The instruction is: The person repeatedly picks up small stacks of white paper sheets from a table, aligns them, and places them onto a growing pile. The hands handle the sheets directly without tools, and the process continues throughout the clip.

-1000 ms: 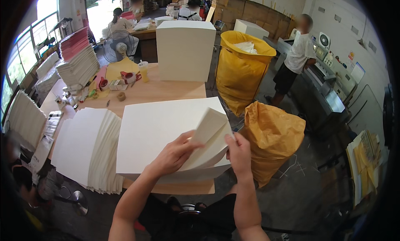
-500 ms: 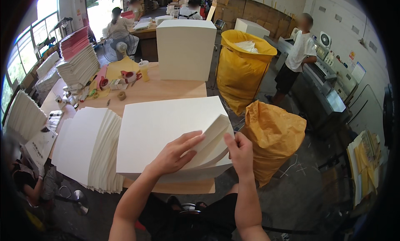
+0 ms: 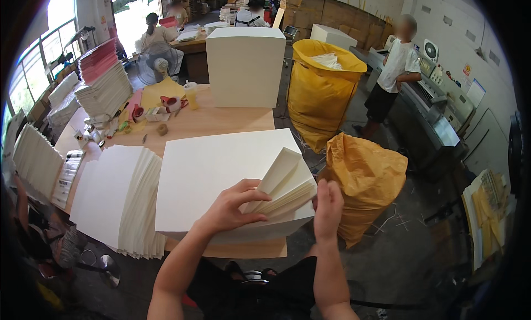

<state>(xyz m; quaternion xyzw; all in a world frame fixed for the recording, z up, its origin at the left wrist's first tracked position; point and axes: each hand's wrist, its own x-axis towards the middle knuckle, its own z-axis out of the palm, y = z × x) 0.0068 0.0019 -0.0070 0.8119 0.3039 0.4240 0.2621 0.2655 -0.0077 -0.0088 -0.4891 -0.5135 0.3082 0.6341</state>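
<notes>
A thick stack of white paper sheets (image 3: 215,159) lies on the table in front of me. At its near right corner several sheets are bent up and back, showing fanned cream edges. My left hand (image 3: 235,205) rests on the stack, its thumb and fingers curled around the bent-up sheets (image 3: 279,170). Right beside the stack's right edge is my right hand (image 3: 328,209), its fingers bent and somewhat blurred; whether it touches paper or holds anything is unclear. To the left, a lower, slanted pile of white sheets (image 3: 110,192) lies fanned.
Another tall white stack (image 3: 246,68) stands at the table's far edge. Tape rolls (image 3: 172,104) and small tools lie at the far left, near a pink-topped paper pile (image 3: 102,79). Two yellow sacks (image 3: 323,98) stand right of the table. A person (image 3: 395,71) stands by a machine (image 3: 431,98).
My right hand has let go of the bent-up sheets and moved slightly right, off the corner. The sheets' edges have fanned out, with my left hand still at them.
</notes>
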